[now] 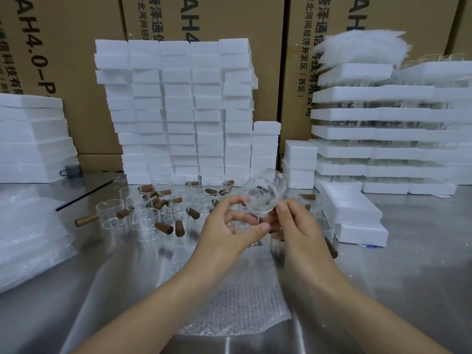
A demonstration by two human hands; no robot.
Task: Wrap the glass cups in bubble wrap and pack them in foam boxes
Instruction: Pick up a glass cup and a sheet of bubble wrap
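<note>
Just above the bubble wrap (229, 302) spread flat on the desk (413, 277), a glass cup (265, 192) is held tilted in the air. The left hand (229, 226) pinches its lower edge and the right hand (298, 226) grips its base. More cups (143, 213) stand behind, with foam boxes (352, 208) to the right.

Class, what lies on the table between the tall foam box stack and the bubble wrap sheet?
Head view: a cluster of glass cups with brown wooden handles.

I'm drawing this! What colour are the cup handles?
Brown, like wood; the head view shows the handles best.
</note>
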